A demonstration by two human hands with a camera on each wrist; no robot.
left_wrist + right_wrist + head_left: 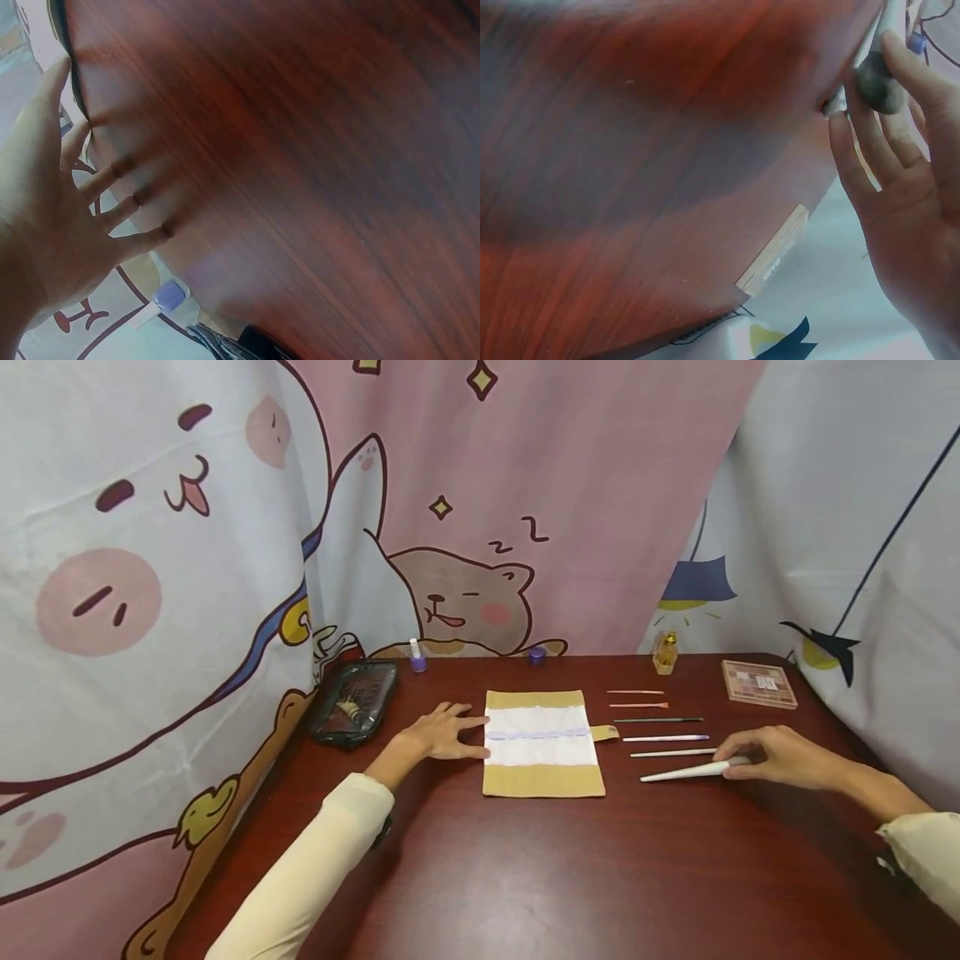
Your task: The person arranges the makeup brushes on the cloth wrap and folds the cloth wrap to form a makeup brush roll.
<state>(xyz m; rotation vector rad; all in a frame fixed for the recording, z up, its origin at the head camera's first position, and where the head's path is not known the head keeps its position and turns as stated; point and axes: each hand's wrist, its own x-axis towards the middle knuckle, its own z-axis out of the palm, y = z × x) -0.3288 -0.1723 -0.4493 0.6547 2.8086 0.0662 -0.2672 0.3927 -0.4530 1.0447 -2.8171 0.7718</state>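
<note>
A tan and white fabric brush roll point(543, 782) lies unfolded at mid-table, its strap point(604, 732) out to the right. At its left edge my left hand point(442, 732) rests with spread fingers; thumb and forefinger touch that edge in the left wrist view point(60, 217). My right hand point(780, 758) pinches a white-handled makeup brush point(686, 772), handle pointing left toward the roll. The brush's dark, rounded bristle head point(880, 84) shows between thumb and fingers in the right wrist view. Several thinner brushes point(666, 738) lie in a row between the roll and this hand.
A black-edged clear pouch point(356, 702) sits at the back left, near a purple-and-white bottle point(417, 662). Farther along the back are a small purple jar point(536, 655), a gold perfume bottle point(665, 656) and an eyeshadow palette point(759, 684). Printed cloth hangs behind the table.
</note>
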